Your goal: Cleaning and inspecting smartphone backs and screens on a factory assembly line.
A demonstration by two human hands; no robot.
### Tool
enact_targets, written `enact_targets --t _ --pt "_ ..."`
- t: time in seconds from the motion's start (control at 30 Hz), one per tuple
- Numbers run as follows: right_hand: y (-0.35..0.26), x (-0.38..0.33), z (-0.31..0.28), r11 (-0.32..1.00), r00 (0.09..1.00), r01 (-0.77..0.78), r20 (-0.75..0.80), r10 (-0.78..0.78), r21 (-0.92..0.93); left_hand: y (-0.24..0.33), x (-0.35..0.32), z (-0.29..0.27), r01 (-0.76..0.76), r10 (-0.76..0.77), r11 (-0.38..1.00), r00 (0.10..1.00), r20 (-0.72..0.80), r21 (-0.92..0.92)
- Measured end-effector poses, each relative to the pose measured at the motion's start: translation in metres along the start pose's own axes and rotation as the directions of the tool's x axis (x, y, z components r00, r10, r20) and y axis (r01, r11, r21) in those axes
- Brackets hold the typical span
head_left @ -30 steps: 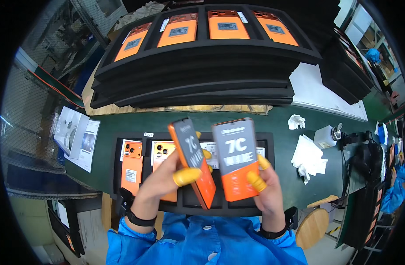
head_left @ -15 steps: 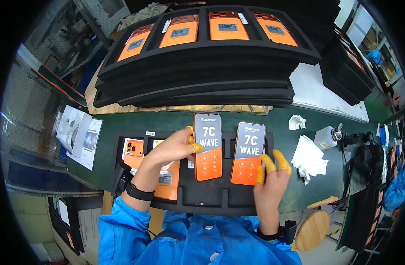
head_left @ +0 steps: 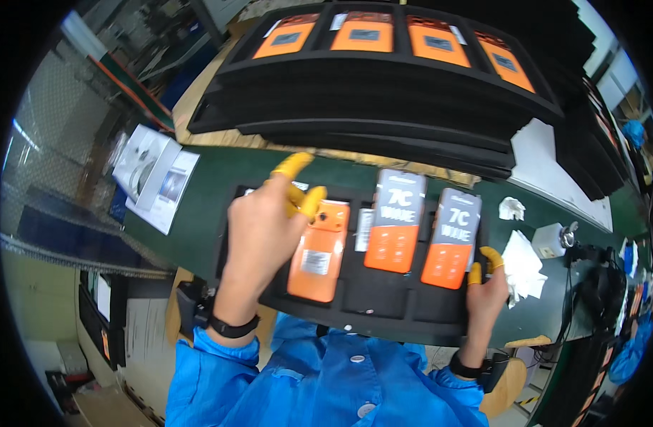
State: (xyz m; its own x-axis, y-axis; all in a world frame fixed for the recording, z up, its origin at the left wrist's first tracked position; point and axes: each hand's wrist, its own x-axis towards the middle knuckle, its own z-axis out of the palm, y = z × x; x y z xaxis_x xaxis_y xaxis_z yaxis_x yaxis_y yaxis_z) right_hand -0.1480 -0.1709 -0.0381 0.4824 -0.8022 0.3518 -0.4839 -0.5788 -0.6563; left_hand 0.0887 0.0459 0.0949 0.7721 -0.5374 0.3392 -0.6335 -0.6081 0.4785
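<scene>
Orange phone lies back-up in the black tray on the green worktop, gripped at its top by the left hand. Next come 2 face-up phones. Farthest right, the right hand grips the tray's edge.

Far side of the worktop is walled off by a stack of black trays carrying orange phones, leaving only a narrow green strip between the stack and the near black tray. Near tray: front row of compartments bare; back row is filled by three orange phones. Right of the tray, white wipes and a small white container crowd the worktop; the left strip by the leaflets stays open.
</scene>
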Motion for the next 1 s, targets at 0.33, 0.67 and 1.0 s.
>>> enact_targets --t 0.33,0.67,1.0 --pt "-0.166 -0.033 0.052 0.772 0.768 0.565 0.529 -0.362 -0.292 -0.080 -0.087 0.020 0.146 -0.167 0.975 0.979 0.118 0.170" --pt "-0.203 -0.058 0.125 0.662 0.748 0.580 0.632 -0.201 -0.475 -0.085 -0.076 0.041 0.177 -0.206 0.943 0.976 0.077 0.281" --pt "-0.199 -0.043 0.104 0.848 0.844 0.405 0.497 -0.202 -0.343 -0.115 -0.074 -0.017 0.286 -0.393 0.321 0.907 0.148 -0.903"
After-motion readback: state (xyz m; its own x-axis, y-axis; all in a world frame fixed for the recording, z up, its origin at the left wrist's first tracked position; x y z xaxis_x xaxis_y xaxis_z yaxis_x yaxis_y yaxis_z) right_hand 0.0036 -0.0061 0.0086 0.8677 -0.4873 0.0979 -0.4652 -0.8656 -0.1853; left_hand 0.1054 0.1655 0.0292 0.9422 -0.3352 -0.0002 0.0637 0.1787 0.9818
